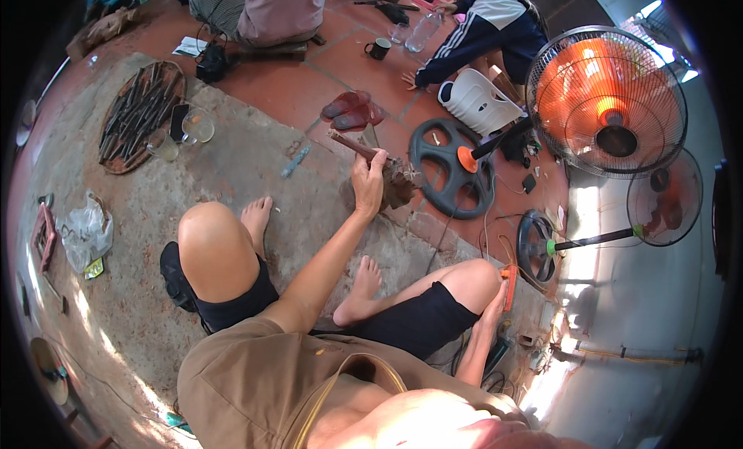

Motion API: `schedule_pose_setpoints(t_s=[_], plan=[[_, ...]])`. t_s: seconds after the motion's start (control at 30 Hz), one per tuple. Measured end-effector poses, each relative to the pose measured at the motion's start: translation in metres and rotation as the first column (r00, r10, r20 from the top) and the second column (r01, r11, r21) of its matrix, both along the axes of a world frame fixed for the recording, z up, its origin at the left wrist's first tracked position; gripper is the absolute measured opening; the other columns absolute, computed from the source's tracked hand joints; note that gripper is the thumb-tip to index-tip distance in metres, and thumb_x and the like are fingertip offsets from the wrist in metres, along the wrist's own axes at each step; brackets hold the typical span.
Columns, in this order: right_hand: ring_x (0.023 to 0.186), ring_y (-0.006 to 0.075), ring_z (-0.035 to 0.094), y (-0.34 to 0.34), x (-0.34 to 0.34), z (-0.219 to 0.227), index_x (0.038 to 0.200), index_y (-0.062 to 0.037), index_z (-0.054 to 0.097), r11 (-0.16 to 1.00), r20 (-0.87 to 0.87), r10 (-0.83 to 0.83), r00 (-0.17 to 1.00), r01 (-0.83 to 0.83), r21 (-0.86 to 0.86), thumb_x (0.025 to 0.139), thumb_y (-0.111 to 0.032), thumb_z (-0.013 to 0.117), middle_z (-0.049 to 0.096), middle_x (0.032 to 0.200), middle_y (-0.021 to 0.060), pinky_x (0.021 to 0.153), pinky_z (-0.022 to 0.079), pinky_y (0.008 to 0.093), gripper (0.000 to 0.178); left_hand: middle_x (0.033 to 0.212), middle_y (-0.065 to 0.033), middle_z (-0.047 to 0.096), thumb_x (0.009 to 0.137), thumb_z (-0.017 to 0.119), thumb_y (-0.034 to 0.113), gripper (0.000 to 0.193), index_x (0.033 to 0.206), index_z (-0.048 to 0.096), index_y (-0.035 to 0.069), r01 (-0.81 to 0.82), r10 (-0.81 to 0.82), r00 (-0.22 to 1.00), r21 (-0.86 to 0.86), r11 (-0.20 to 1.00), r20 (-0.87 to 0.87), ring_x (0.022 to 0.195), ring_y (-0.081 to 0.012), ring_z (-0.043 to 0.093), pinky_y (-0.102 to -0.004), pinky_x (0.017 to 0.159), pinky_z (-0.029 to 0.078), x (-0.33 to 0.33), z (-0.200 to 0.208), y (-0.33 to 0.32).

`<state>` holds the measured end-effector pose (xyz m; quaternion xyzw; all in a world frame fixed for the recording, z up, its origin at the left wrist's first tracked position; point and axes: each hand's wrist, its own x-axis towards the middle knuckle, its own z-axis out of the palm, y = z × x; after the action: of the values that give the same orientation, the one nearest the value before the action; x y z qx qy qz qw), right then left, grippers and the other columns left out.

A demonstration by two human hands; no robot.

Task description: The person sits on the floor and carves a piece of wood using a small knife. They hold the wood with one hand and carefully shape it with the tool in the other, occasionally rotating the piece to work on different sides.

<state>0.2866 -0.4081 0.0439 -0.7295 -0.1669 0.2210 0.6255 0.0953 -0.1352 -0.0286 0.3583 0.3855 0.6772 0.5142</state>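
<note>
My left hand (pixel 367 184) is closed round a dark reddish-brown wooden piece (pixel 352 144), its fingers wrapped over one end while the other end points up and left. Just beyond and right of that hand is a rough brown wooden block (pixel 398 187) on the concrete. Beside my bent right knee, my right hand (pixel 492 308) grips a narrow orange tool (pixel 510 288). Its exact kind is hard to make out, and my knee hides part of it.
A round basket (pixel 180 81) of dark sticks lies left, near a phone (pixel 179 122) and a glass mug (pixel 199 127). A standing fan (pixel 607 101) and a second fan (pixel 664 198) are at right. A blue-handled tool (pixel 296 161) lies ahead. People sit on the far tiles.
</note>
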Motion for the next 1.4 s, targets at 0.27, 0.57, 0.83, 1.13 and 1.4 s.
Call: schedule_pose_setpoints(t_s=[0.27, 0.57, 0.83, 1.13, 1.4], plan=[[0.099, 0.0224, 0.063, 0.033, 0.024, 0.018, 0.105, 0.0023, 0.066, 0.875, 0.474, 0.465, 0.748, -0.307, -0.374, 0.098, -0.024, 0.05, 0.069, 0.1, 0.0148, 0.091, 0.045, 0.0334, 0.032, 0.082, -0.004, 0.063, 0.094, 0.058, 0.029, 0.03, 0.091, 0.066, 0.001, -0.008, 0.005, 0.996, -0.034, 0.999, -0.089, 0.079, -0.0132, 0.056, -0.0302, 0.076, 0.045, -0.004, 0.003, -0.002], [0.095, 0.0165, 0.062, 0.042, 0.039, 0.013, 0.105, 0.0011, 0.067, 0.83, 0.309, 0.545, 0.779, -0.45, -0.328, 0.096, -0.025, 0.055, 0.07, 0.101, 0.0104, 0.087, 0.046, 0.0305, 0.03, 0.083, -0.0019, 0.061, 0.094, 0.06, 0.027, 0.027, 0.093, 0.064, 0.001, 0.007, -0.007, 1.0, -0.03, 1.0, 0.004, 0.078, -0.0123, 0.054, -0.0287, 0.074, 0.044, 0.0, -0.006, 0.001], [0.093, 0.0126, 0.061, 0.039, 0.052, 0.009, 0.101, -0.0007, 0.068, 0.824, 0.125, 0.559, 0.82, -0.533, -0.193, 0.097, -0.034, 0.055, 0.069, 0.098, 0.007, 0.086, 0.046, 0.0271, 0.036, 0.082, -0.0013, 0.059, 0.093, 0.059, 0.028, 0.027, 0.088, 0.064, 0.002, 0.023, -0.024, 0.999, -0.037, 0.999, -0.03, 0.078, -0.0122, 0.052, -0.0292, 0.075, 0.042, 0.0, -0.001, 0.003], [0.09, 0.0146, 0.063, 0.037, 0.051, 0.004, 0.104, 0.0006, 0.067, 0.86, 0.173, 0.508, 0.844, -0.485, -0.156, 0.098, -0.028, 0.054, 0.07, 0.097, 0.0104, 0.082, 0.05, 0.0281, 0.032, 0.079, -0.0049, 0.061, 0.094, 0.059, 0.025, 0.026, 0.094, 0.063, -0.001, -0.01, 0.011, 0.997, 0.005, 1.0, -0.072, 0.074, -0.0145, 0.055, -0.0318, 0.07, 0.045, 0.002, -0.011, 0.005], [0.098, 0.0147, 0.061, 0.037, 0.046, 0.002, 0.106, 0.0013, 0.066, 0.861, 0.136, 0.507, 0.851, -0.494, -0.117, 0.098, -0.029, 0.056, 0.069, 0.1, 0.0111, 0.091, 0.044, 0.0267, 0.033, 0.083, -0.002, 0.061, 0.094, 0.059, 0.028, 0.029, 0.091, 0.065, 0.0, 0.04, -0.042, 0.997, -0.038, 0.998, -0.067, 0.079, -0.0117, 0.053, -0.029, 0.075, 0.043, 0.002, -0.01, -0.001]])
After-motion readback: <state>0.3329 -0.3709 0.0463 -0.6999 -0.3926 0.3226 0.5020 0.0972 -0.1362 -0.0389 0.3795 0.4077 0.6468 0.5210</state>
